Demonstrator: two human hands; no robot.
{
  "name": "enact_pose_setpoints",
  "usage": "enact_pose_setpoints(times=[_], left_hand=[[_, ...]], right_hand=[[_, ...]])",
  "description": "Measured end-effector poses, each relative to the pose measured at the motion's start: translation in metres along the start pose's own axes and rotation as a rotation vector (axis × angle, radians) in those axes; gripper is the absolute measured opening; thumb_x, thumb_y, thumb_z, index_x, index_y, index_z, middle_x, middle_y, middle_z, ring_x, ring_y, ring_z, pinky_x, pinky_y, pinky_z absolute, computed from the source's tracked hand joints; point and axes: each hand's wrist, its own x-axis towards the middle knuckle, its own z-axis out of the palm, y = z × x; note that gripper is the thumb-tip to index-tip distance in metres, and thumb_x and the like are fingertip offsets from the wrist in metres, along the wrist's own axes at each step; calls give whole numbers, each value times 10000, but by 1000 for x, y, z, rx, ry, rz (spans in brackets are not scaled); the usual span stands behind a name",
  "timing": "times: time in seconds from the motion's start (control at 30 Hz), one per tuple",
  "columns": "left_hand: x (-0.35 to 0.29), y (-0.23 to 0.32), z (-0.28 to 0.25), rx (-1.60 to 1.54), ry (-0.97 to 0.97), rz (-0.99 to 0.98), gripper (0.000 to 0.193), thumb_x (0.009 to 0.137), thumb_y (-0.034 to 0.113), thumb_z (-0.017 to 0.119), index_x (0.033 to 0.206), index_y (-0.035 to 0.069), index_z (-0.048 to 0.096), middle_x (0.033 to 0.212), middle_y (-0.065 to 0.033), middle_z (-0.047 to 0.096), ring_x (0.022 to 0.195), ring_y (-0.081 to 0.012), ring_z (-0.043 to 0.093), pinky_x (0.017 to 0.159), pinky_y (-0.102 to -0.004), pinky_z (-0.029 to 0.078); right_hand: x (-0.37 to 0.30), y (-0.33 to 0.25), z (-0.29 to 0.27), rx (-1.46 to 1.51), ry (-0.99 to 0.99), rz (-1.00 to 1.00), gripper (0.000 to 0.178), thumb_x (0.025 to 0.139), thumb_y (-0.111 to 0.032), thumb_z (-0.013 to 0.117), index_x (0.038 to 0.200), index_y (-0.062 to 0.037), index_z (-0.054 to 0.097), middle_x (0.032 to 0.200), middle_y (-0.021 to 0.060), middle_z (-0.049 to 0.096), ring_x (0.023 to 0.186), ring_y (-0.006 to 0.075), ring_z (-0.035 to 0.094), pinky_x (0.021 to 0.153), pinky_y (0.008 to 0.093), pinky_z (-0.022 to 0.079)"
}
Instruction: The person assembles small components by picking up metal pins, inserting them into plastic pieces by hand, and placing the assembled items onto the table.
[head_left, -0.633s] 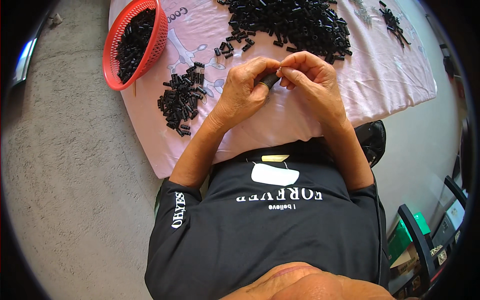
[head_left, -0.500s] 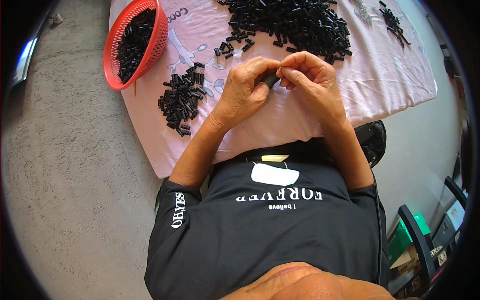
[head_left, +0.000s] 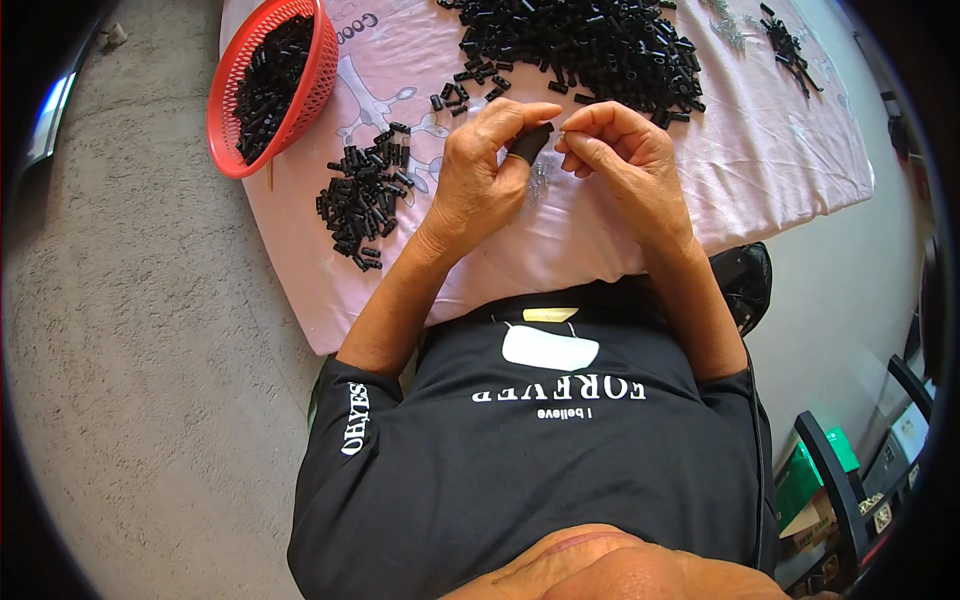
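Observation:
My left hand point(head_left: 478, 165) is over the near part of the table, its index finger stretched out and a little apart from the thumb. A dark finger sleeve point(head_left: 530, 143) with a yellowish band covers the thumb. No held thing shows between them; the other fingers are mostly hidden. Close by on the right, my right hand point(head_left: 630, 165) pinches thumb and index finger together, the rest curled. Whatever is in that pinch is too small to name. A small heap of thin silvery pieces point(head_left: 540, 185) lies on the cloth between the hands.
Short black tubular parts point(head_left: 590, 50) form a large pile at the far side, with a smaller pile point(head_left: 362, 200) at left. A red plastic basket point(head_left: 325, 90) holds more. Further silvery pieces point(head_left: 725, 25) and black parts point(head_left: 790, 50) lie far right on the pink cloth point(head_left: 780, 180).
My left hand's fingertips have parted from my right hand's, and its index finger has lifted off the sleeved thumb. More of the silvery heap shows. My right hand has hardly moved.

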Motion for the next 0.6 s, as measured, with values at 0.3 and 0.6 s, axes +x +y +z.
enact_pose_setpoints(times=[0.3, 0.6], left_hand=[[-2, 4, -3, -216, 50, -172, 212, 868, -120, 585, 1031, -10, 663, 969, -66, 685, 912, -109, 665, 837, -251, 535], [-1, 19, -7, -287, -12, -316, 276, 901, -122, 509, 1129, -43, 643, 1048, -75, 679, 961, -134, 667, 914, -265, 543]], right_hand=[[1, 5, -1, -16, 16, -21, 110, 974, -71, 635, 1055, -7, 675, 931, 49, 721, 830, 76, 671, 739, 208, 545], [0, 3, -1, 5, 4, -39, 113, 974, -62, 639, 1060, 4, 674, 933, 66, 725, 837, 95, 687, 754, 223, 563]])
